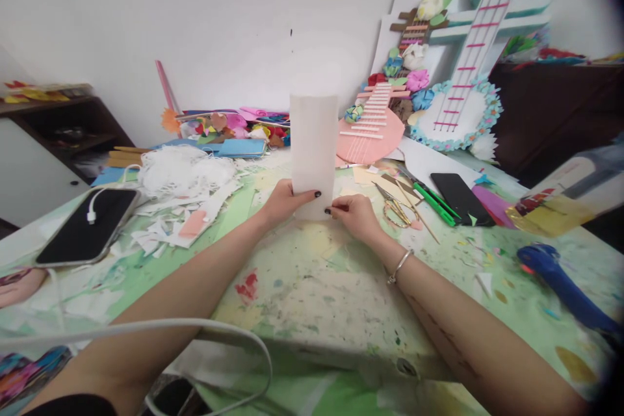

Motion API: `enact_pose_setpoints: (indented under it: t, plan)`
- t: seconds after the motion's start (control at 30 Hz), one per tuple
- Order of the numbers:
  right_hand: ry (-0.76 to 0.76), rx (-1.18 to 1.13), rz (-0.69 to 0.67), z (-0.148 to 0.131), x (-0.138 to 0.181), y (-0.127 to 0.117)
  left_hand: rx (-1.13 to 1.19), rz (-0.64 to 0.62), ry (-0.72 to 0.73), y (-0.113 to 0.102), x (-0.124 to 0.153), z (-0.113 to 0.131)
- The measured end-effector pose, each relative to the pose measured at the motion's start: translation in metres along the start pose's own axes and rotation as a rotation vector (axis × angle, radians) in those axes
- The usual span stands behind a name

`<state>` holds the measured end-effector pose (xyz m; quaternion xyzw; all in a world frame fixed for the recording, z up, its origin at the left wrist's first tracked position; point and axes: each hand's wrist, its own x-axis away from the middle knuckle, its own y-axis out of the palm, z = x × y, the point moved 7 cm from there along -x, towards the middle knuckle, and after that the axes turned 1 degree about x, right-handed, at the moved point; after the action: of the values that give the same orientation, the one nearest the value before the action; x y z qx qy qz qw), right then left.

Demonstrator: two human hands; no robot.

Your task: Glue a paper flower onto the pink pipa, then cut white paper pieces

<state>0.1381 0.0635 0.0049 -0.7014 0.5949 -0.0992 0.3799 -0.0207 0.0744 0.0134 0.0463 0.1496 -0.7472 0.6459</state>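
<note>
A white paper piece (314, 143) stands upright in front of me, its surface slightly curved. My left hand (286, 201) grips its lower left side, thumb across the front and the other fingers hidden behind. At the lower right edge, my right hand (358, 216) has its fingers pinched together on the paper. Right of that hand lie gold-handled scissors (398, 213), a thin wooden stick (418, 211) and a green craft knife (435, 203).
A white cable (205, 323) loops across the front. Phones lie left (88, 226) and right (461, 198). A blue glue gun (560, 279) and a bottle with yellow liquid (565, 198) are at the right. Paper instruments (373, 127) lean on the wall; white shreds (185, 172) lie left.
</note>
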Motion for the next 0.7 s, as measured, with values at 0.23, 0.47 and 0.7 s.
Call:
enact_pose_setpoints:
  t: [0.23,0.47,0.7]
  plan:
    - [-0.030,0.006,-0.001,-0.001,-0.001,0.001,0.021,-0.032,-0.019,0.003,0.001,-0.002]
    - [-0.045,0.025,-0.001,0.000,-0.001,0.003,0.088,0.042,-0.060,0.005,0.001,-0.015]
    - [-0.059,0.018,-0.007,0.002,-0.001,0.006,0.153,0.067,-0.099,0.006,0.001,-0.018]
